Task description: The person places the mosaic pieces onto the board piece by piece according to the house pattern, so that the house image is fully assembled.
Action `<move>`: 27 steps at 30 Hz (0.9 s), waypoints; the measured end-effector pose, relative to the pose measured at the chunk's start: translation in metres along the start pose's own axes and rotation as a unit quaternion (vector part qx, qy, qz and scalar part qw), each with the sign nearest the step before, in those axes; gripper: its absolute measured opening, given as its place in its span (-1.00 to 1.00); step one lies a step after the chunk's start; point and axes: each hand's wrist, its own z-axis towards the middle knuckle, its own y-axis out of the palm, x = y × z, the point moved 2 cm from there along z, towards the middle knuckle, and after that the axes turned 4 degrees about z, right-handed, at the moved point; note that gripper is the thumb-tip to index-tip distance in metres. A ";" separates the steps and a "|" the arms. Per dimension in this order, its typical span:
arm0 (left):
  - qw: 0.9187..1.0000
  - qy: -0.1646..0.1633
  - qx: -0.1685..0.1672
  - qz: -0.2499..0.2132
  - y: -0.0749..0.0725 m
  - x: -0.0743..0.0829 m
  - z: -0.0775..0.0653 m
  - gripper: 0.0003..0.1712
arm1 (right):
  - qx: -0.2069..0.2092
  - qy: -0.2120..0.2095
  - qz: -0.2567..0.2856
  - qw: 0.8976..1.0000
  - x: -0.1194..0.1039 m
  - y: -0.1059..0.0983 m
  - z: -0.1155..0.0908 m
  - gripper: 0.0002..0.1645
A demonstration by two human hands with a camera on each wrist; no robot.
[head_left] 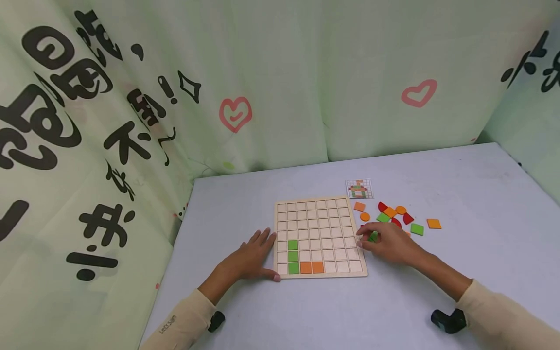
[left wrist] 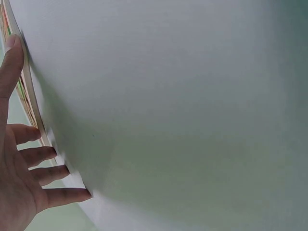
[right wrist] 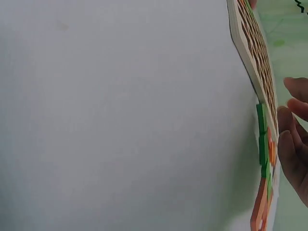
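Note:
A wooden grid board (head_left: 324,200) lies on the table, with several green squares (head_left: 293,255) in a column at its lower left and two orange squares (head_left: 311,268) beside the lowest one. My left hand (head_left: 251,257) rests against the board's left edge, fingers spread, thumb at the near corner. By the right edge is my right hand (head_left: 391,243), its fingers loosely bent above loose pieces. A green piece (head_left: 373,236) shows between its thumb and fingers. No piece appears held in the right wrist view, where the hand (right wrist: 294,130) is partly cut off.
Right of the board lie scattered flat pieces, including an orange circle (head_left: 365,217), a green piece (head_left: 417,229) and an orange square (head_left: 434,223). A small pattern card (head_left: 359,189) sits behind the board's right corner. Printed curtains (head_left: 280,87) hang behind the table.

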 end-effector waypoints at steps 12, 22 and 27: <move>1.000 -0.006 -0.004 0.003 -0.004 0.002 -0.002 0.37 | 0.049 0.019 -0.058 0.997 0.019 -0.007 -0.003 -0.56; 1.000 -0.007 -0.007 0.001 -0.001 0.001 -0.001 0.38 | 0.059 0.009 -0.075 0.995 0.016 -0.001 -0.002 -0.51; 1.000 -0.006 -0.006 0.005 -0.001 0.001 0.000 0.38 | 0.051 0.011 -0.065 0.996 0.015 -0.001 -0.003 -0.52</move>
